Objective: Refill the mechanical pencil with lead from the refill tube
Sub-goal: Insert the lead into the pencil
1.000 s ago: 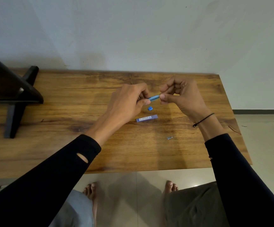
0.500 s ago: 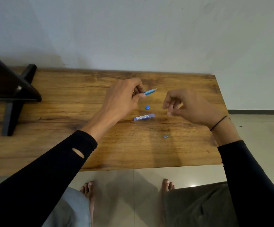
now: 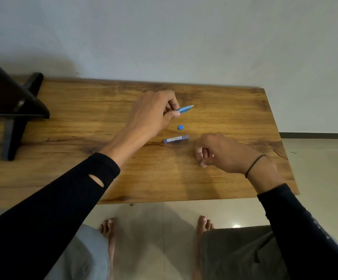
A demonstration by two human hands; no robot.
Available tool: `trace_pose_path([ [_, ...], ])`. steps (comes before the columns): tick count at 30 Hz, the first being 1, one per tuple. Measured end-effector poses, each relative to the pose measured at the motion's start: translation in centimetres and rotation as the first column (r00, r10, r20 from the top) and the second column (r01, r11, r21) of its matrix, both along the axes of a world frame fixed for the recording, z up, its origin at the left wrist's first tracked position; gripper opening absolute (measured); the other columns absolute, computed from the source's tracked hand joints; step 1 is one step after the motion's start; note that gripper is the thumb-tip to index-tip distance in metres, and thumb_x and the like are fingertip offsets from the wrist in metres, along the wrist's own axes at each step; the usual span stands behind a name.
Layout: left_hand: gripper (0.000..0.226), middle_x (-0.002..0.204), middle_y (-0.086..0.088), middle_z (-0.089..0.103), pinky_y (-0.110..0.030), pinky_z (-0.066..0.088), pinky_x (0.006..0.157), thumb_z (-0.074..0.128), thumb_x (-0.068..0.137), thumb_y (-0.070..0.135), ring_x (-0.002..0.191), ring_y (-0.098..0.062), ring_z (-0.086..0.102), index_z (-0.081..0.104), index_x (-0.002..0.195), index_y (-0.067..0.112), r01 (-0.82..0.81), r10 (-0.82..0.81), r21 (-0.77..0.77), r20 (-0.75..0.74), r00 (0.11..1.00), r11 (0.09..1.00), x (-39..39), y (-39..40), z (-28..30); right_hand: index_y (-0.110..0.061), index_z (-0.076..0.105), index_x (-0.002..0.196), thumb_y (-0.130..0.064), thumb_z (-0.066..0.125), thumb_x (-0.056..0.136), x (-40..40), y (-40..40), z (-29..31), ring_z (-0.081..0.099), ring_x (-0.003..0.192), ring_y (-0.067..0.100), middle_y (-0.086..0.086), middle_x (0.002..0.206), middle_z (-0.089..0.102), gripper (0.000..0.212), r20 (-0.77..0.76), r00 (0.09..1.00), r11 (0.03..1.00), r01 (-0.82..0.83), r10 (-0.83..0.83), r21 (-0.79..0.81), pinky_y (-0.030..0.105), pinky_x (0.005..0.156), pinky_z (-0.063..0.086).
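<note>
My left hand (image 3: 154,115) holds a blue mechanical pencil (image 3: 185,109) just above the wooden table (image 3: 79,126); its pale end points right, away from the palm. A small blue cap (image 3: 180,127) lies on the table below the pencil. The dark blue lead refill tube (image 3: 176,139) lies flat just nearer me, with its label up. My right hand (image 3: 222,152) rests to the right of the tube, fingers curled down with the tips on the table. The small metal piece that lay there is hidden by those fingertips.
A black stand (image 3: 12,110) occupies the table's far left. A grey wall runs behind the table. The near edge of the table is close to my knees, with tiled floor (image 3: 160,229) and my bare feet below.
My hands have separated. The left kept the pencil and moved up and left. The right let go, dropped toward me, and now covers the small metal piece on the table.
</note>
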State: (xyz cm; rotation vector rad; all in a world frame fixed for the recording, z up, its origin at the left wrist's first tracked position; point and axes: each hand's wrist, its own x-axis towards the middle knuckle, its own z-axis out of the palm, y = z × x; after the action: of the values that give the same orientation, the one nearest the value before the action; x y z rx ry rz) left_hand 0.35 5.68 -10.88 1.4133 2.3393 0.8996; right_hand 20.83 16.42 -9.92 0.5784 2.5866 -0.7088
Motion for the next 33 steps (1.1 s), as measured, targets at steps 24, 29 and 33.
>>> trace_pose_path([
  [24, 0.010, 0.089, 0.016, 0.079, -0.044, 0.063, 0.081, 0.084, 0.092, 0.030, 0.086, -0.008, 0.075, 0.075, 0.096, 0.032, 0.111, -0.111, -0.003, 0.004, 0.994, 0.994, 0.5, -0.4, 0.5, -0.011, 0.073, 0.097, 0.002, 0.078, 0.091, -2.2, 2.8, 0.5, 0.070, 0.078, 0.007, -0.001, 0.088, 0.073, 0.015, -0.598, 0.597, 0.845, 0.368, -0.535, -0.388, 0.029, 0.071, 0.066],
  [29, 0.011, 0.088, 0.016, 0.079, -0.044, 0.063, 0.081, 0.085, 0.092, 0.032, 0.086, -0.008, 0.076, 0.074, 0.095, 0.032, 0.118, -0.118, -0.002, -0.001, 0.993, 0.993, 0.7, -0.4, 0.5, -0.007, 0.074, 0.098, 0.003, 0.078, 0.091, -2.4, 2.4, 0.5, 0.071, 0.076, 0.009, 0.002, 0.087, 0.073, 0.013, -0.587, 0.621, 0.854, 0.356, -0.519, -0.379, 0.025, 0.070, 0.064],
  [33, 0.012, 0.089, 0.015, 0.079, -0.043, 0.063, 0.079, 0.084, 0.092, 0.033, 0.085, -0.007, 0.076, 0.074, 0.096, 0.032, 0.124, -0.124, 0.006, -0.019, 0.992, 0.992, 0.8, -0.4, 0.5, 0.001, 0.075, 0.101, 0.002, 0.078, 0.091, -2.6, 2.3, 0.3, 0.072, 0.075, 0.012, 0.009, 0.088, 0.076, 0.010, -0.570, 0.637, 0.854, 0.362, -0.519, -0.373, 0.023, 0.070, 0.064],
])
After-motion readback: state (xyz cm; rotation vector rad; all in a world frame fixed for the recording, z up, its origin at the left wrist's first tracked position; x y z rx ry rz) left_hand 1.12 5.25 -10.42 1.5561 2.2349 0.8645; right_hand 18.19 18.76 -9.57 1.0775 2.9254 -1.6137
